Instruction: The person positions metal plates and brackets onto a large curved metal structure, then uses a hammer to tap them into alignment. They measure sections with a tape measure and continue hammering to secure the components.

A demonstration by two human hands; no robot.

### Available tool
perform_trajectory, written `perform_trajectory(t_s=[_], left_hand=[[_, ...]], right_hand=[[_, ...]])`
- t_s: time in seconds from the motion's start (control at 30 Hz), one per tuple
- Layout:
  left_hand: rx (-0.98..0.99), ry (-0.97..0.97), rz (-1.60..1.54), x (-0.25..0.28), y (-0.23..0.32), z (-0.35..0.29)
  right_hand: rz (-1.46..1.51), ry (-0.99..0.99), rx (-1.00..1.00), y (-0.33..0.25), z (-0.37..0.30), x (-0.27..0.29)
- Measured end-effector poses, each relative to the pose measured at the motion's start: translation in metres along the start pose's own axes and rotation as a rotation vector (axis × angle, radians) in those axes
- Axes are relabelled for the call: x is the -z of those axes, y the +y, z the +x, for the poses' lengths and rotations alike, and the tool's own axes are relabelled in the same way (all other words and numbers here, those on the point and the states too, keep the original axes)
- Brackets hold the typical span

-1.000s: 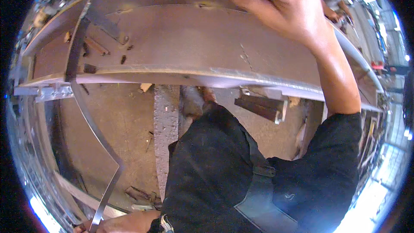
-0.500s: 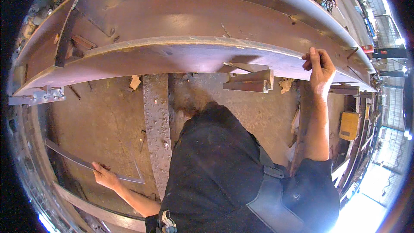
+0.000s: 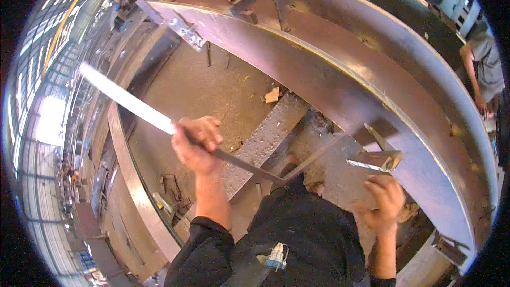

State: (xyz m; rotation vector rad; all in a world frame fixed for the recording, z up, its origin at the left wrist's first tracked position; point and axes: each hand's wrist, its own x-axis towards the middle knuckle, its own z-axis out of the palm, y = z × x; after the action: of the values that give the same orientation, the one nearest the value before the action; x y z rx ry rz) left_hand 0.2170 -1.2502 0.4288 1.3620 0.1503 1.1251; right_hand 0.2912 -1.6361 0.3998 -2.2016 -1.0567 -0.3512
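Note:
My left hand (image 3: 196, 141) is closed around the long blade of a steel framing square (image 3: 241, 163). Held at a slant over the floor, the blade glares white at its far left end. Its shorter arm angles up to the right from the corner near my body. My right hand (image 3: 387, 199) is raised on the right, fingers curled and partly blurred; whether something is pinched in them is unclear. Just beyond the fingertips is a thin white strip (image 3: 367, 166), beside a short steel block (image 3: 380, 158) against the big curved steel beam (image 3: 329, 93).
A pitted steel bar (image 3: 255, 162) crosses the floor below the square. Another long steel member (image 3: 139, 180) runs along the left. A bracket (image 3: 187, 34) is fixed at the beam's far left end. Another person (image 3: 484, 69) stands beyond the beam at right.
The view has swung toward the left. My left hand has lifted the square from low on the left to in front of me. My right hand has come off the beam's top edge, nearer my body.

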Motion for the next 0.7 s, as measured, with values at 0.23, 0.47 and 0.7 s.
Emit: perform_trajectory(t_s=[0.23,0.47,0.7], left_hand=[[0.167,0.089,-0.459,-0.091,0.007,-0.021],[0.384,-0.486,-0.12,-0.089,-0.032,0.005],[0.747,-0.559,0.187,0.035,-0.139,0.012]], right_hand=[[-0.173,-0.239,0.179,-0.05,0.038,-0.03],[-0.22,-0.072,0.032,-0.003,0.042,0.004],[-0.23,-0.321,-0.497,0.029,0.166,0.071]])
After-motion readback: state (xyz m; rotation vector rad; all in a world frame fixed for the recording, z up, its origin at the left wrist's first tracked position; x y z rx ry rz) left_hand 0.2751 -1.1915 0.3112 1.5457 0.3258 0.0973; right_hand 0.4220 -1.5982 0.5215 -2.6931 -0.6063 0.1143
